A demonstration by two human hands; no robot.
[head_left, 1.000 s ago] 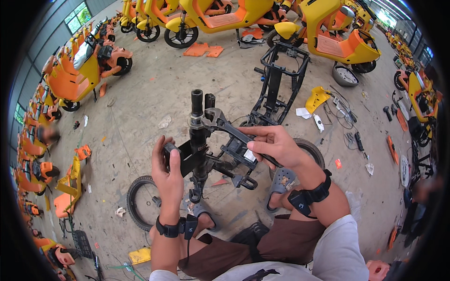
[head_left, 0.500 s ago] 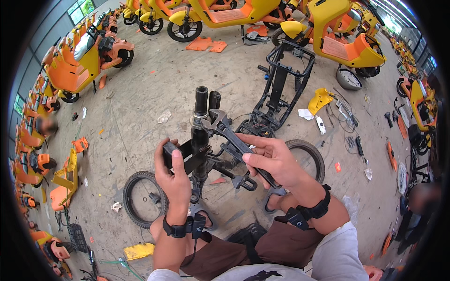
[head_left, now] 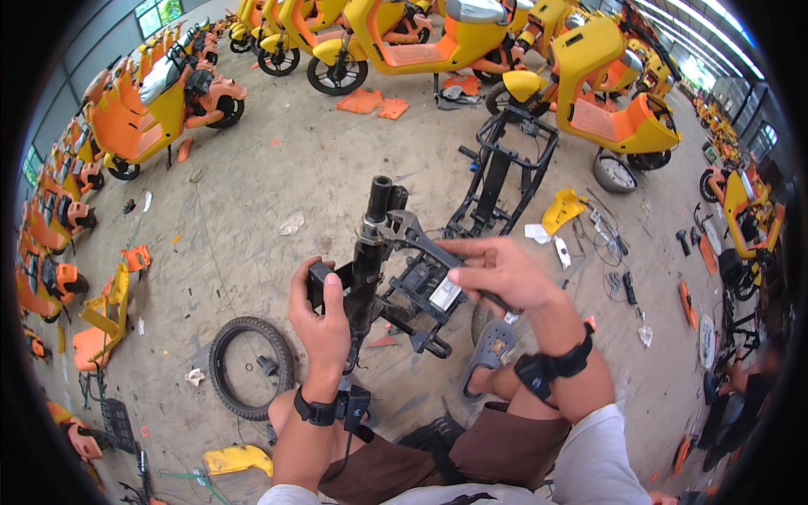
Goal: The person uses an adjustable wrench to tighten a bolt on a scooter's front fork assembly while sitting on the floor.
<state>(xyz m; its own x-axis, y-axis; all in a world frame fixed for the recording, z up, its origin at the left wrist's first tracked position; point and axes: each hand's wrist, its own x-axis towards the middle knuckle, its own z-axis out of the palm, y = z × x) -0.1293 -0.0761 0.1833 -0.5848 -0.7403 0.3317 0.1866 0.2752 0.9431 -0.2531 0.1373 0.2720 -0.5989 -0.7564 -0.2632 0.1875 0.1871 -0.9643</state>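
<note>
A black scooter frame stands before me, its steering tube (head_left: pixel 368 265) tilted slightly right, with a metal ring nut (head_left: pixel 370 229) near the top. My right hand (head_left: pixel 509 273) is closed round the handle of an adjustable wrench (head_left: pixel 429 247), whose jaws are at that nut. From the left, my left hand (head_left: pixel 320 328) grips a black bracket (head_left: pixel 318 282) joined to the tube, thumb pointing up. Part of the wrench handle is hidden behind my right fingers. Below the wrench sits a frame section with a white label (head_left: pixel 444 293).
A loose tyre (head_left: pixel 217 370) lies left of the frame. Beyond is another black frame (head_left: pixel 497 172); a yellow panel (head_left: pixel 562 210) and cables lie to its right. Rows of yellow-orange scooters (head_left: pixel 421 50) line the far side and left. Another person (head_left: pixel 741 396) sits at the far right.
The wrench handle has swung somewhat away from me with my right hand, jaws still at the nut. My left hand keeps its hold. The whole view has shifted, and the tube leans more.
</note>
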